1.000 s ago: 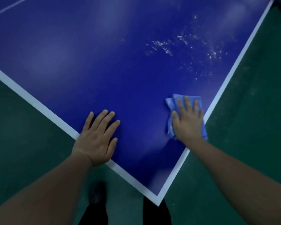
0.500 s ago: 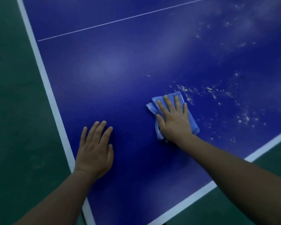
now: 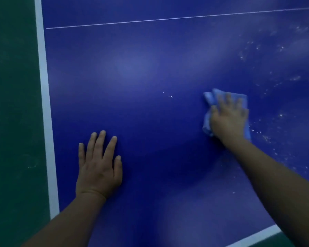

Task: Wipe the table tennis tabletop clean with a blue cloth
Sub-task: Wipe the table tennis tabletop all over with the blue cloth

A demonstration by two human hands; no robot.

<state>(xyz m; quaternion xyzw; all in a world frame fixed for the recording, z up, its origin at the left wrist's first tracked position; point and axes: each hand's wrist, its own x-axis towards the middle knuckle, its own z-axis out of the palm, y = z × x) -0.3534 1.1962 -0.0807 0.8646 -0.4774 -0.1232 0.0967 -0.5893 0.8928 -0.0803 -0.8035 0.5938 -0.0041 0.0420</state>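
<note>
Blue tabletop (image 3: 141,72) fills the view; white border stripe (image 3: 45,104) down its left edge, thin white centre line (image 3: 168,19) across the far part. Left hand (image 3: 98,166) flat on the tabletop near that border, fingers spread, holding nothing. Right hand (image 3: 228,118), blurred, pressed palm-down on the blue cloth (image 3: 210,98), farther from the border. White specks (image 3: 264,136) just beyond the cloth.

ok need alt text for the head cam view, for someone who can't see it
A person's right hand presses a folded blue cloth flat on a dark blue table tennis tabletop, beside scattered white specks to its right. The left hand rests flat, fingers spread, near the table's white edge line.
</note>
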